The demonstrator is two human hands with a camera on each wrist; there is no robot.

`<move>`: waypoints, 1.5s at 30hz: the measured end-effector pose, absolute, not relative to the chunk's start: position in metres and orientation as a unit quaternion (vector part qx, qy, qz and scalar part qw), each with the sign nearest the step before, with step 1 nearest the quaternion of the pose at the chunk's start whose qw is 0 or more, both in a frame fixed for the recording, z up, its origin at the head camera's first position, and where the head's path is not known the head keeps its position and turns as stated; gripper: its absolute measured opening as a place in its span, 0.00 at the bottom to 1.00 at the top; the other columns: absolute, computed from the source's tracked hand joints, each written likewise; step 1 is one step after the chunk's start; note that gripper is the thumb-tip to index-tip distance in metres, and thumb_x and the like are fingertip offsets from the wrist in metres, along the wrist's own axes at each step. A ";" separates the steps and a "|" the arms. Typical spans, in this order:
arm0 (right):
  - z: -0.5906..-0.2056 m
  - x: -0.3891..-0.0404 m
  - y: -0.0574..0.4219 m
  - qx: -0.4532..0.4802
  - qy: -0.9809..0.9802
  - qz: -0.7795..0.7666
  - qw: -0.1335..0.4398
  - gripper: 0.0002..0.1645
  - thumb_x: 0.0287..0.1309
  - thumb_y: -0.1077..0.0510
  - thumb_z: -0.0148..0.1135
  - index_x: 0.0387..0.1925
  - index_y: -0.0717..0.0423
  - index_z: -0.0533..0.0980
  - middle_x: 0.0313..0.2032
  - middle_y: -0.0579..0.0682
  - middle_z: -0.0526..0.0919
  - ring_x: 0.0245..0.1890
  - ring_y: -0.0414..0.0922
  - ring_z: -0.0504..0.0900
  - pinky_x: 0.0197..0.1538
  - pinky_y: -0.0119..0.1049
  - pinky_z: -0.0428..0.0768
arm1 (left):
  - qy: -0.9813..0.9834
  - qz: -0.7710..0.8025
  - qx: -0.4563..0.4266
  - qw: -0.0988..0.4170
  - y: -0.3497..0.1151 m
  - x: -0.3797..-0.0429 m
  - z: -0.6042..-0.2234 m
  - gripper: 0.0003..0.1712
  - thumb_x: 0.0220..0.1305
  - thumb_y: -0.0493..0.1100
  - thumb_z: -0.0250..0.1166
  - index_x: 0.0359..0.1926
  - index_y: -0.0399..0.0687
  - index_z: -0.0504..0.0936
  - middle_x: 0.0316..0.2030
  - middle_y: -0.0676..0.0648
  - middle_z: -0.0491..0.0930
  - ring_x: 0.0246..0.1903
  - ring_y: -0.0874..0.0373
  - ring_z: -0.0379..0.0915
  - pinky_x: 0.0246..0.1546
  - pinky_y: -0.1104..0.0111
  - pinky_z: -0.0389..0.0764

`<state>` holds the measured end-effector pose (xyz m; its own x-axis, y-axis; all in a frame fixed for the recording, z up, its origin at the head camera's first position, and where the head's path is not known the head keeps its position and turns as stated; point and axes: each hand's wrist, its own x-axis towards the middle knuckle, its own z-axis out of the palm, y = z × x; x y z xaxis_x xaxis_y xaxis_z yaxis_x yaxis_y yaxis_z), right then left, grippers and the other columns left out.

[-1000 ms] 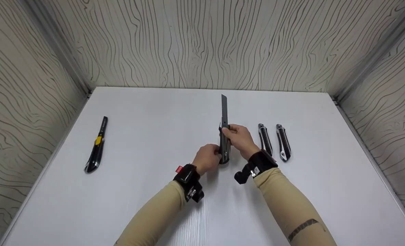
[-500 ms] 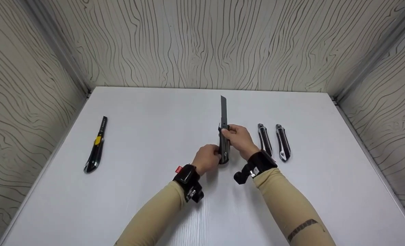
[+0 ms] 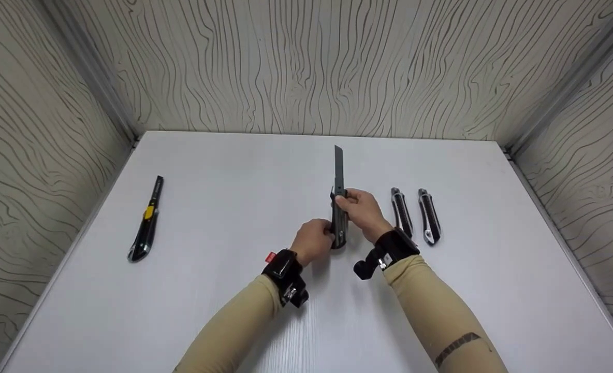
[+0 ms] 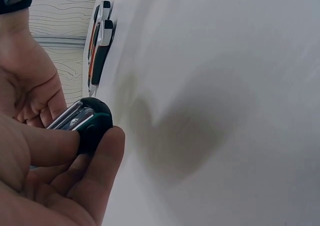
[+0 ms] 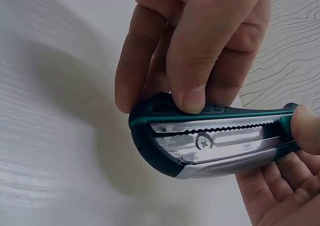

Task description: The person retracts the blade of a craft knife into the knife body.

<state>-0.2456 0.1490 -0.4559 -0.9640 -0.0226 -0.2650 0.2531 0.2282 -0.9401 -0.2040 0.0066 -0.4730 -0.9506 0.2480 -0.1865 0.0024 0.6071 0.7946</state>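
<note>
A utility knife [image 3: 339,225] with a dark green and silver body is held above the white table, its long grey blade [image 3: 339,163] extended away from me. My left hand [image 3: 312,240] pinches the knife's rear end between thumb and fingers. Farther forward, my right hand [image 3: 364,210] grips the body near the blade, its thumb lying on top. In the right wrist view, the toothed metal channel and a screw show on the knife body [image 5: 225,146], and my right thumb [image 5: 306,131] rests at the slider. The blade is outside both wrist views.
Two more utility knives lie to the right, a nearer one [image 3: 402,212] close to my right wrist and another [image 3: 429,217] beyond it. At far left lies a black cutter with a yellow slider [image 3: 148,213]. Patterned walls [image 3: 306,67] enclose the white table [image 3: 234,171].
</note>
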 end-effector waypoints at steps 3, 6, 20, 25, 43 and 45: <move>-0.455 -0.245 0.149 0.076 0.775 -0.617 0.115 0.19 0.68 0.58 0.56 0.57 0.64 0.74 0.47 0.56 0.85 0.36 0.37 0.81 0.41 0.28 0.78 | 0.885 0.439 0.064 0.143 0.007 -0.205 -0.473 0.12 0.63 0.34 0.58 0.45 0.38 0.84 0.36 0.45 0.84 0.34 0.57 0.72 0.41 0.66 0.76; -0.455 -0.246 0.149 0.076 0.774 -0.617 0.117 0.20 0.68 0.58 0.56 0.57 0.64 0.74 0.47 0.56 0.85 0.36 0.36 0.81 0.41 0.28 0.78 | 0.886 0.437 0.063 0.142 0.008 -0.205 -0.474 0.12 0.63 0.34 0.58 0.45 0.38 0.84 0.35 0.45 0.83 0.34 0.57 0.72 0.40 0.66 0.76; -0.457 -0.247 0.150 0.072 0.774 -0.618 0.114 0.20 0.67 0.60 0.56 0.58 0.63 0.73 0.52 0.59 0.83 0.41 0.38 0.82 0.43 0.28 0.78 | 0.886 0.437 0.060 0.141 0.008 -0.204 -0.471 0.11 0.63 0.34 0.58 0.44 0.38 0.84 0.34 0.46 0.82 0.33 0.57 0.71 0.39 0.66 0.75; -0.457 -0.247 0.150 0.071 0.774 -0.618 0.118 0.20 0.68 0.60 0.56 0.59 0.63 0.73 0.53 0.59 0.83 0.41 0.37 0.82 0.43 0.28 0.78 | 0.885 0.440 0.062 0.138 0.007 -0.204 -0.471 0.11 0.63 0.33 0.58 0.44 0.38 0.84 0.34 0.46 0.83 0.33 0.57 0.72 0.39 0.66 0.75; -0.456 -0.247 0.152 0.067 0.771 -0.619 0.136 0.22 0.67 0.63 0.56 0.61 0.61 0.70 0.56 0.59 0.81 0.47 0.41 0.81 0.50 0.33 0.76 | 0.887 0.439 0.054 0.130 0.007 -0.205 -0.475 0.12 0.63 0.34 0.57 0.44 0.39 0.84 0.35 0.46 0.83 0.34 0.56 0.72 0.39 0.66 0.75; -0.456 -0.247 0.152 0.065 0.771 -0.618 0.136 0.22 0.67 0.63 0.56 0.61 0.61 0.71 0.56 0.59 0.81 0.48 0.42 0.81 0.50 0.33 0.76 | 0.887 0.439 0.052 0.131 0.007 -0.205 -0.475 0.13 0.63 0.34 0.57 0.45 0.39 0.84 0.35 0.46 0.83 0.34 0.56 0.73 0.40 0.66 0.75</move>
